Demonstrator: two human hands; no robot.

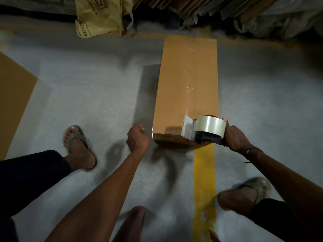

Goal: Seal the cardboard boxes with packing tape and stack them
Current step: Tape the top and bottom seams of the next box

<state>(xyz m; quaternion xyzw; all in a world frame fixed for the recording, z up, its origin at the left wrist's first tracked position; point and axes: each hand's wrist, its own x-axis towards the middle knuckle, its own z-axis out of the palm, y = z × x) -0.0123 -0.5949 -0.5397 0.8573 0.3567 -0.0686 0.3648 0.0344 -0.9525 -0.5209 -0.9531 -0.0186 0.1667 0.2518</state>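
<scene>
Taping the box's top seam, dispenser at the near end.

Right hand (235, 137) wrapped tight around the dispenser (202, 129) handle, roll and blade sitting over the near right corner of the box (187, 91). Left hand (138, 138) loosely curled, holding nothing, just beside the near left corner at 9 o'clock from the dispenser. Box on the floor (87, 102), long axis running 12 to 6, tape glinting along the centre seam. Likely next: cutting the tape over the near edge, right hand placed for it, left hand nearest for steadying the box. Open floor at 9 and 3; clutter crowding the far end at 12; another box (12, 95) well apart at 9.
</scene>
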